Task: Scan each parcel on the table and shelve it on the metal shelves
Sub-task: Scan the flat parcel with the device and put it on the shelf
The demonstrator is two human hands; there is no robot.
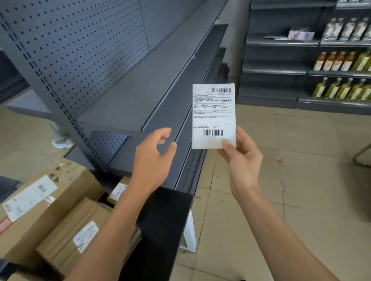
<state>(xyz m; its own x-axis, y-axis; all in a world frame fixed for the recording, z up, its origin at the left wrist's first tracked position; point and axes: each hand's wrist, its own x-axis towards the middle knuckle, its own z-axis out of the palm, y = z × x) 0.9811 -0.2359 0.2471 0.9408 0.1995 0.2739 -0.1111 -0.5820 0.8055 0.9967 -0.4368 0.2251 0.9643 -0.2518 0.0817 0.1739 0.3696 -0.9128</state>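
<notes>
Black table (160, 239) edge, cardboard boxes (47, 214) beside, grey metal shelves (148, 83) beyond.

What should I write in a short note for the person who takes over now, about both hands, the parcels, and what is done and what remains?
Right hand: pinches the lower edge of a thin white parcel, its label with two barcodes facing the camera.
Left hand: holds nothing, fingers loosely curled, beside the parcel and not touching it.
Metal shelves: the grey boards in front show no parcel on them.
Cardboard boxes with labels sit at lower left, beside the shelf unit.
Done: one parcel is picked up. Whether it is scanned cannot be told; no scanner is in view.
Left: put this parcel on a shelf, then handle the boxes.
</notes>
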